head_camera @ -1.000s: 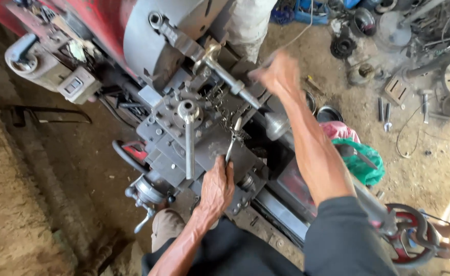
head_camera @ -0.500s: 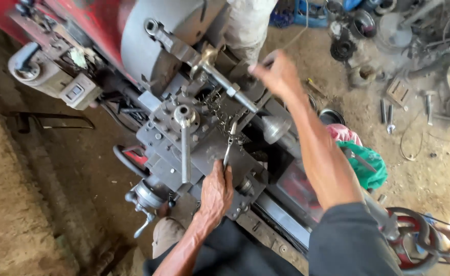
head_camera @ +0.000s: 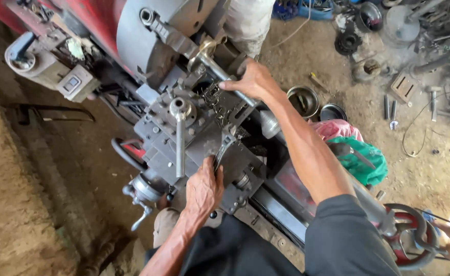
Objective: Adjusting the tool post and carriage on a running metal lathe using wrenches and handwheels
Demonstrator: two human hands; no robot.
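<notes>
- Steel shaft (head_camera: 220, 74), a long grey bar, runs out of the lathe chuck (head_camera: 148, 38) and slants down toward the tailstock; our right hand (head_camera: 253, 81) is closed over it partway along, fingers wrapped around the bar and thumb pointing back toward the chuck.
- Below the shaft, our left hand (head_camera: 203, 190) lies on the near edge of the grey carriage block (head_camera: 199, 145); its fingers (head_camera: 216, 174) are together and curled over a curved metal part, though we cannot tell whether they clamp it or only press on it.
- Just left of that hand, a straight handle (head_camera: 179, 143) stands on the tool post (head_camera: 179, 108), which sits on top of the carriage block, close under the shaft.
- A brass-coloured fitting (head_camera: 206, 50) sits on the shaft between our right hand and the chuck.
- Curly metal shavings (head_camera: 216, 97) lie on the carriage block directly under the shaft.
- At the near left corner of the carriage block, a small crank handle (head_camera: 140, 217) hangs down over the dirt floor.
- Beyond the shaft, on the far side of the lathe, two round metal tins (head_camera: 302, 100) rest on the ground, with pink and green cloth (head_camera: 360, 153) just beside them.
- A red handwheel (head_camera: 411, 237) sits at the tailstock end, well away from the chuck.
- Loose metal parts (head_camera: 414, 30) are scattered on the ground farther out, well apart from the shaft.
</notes>
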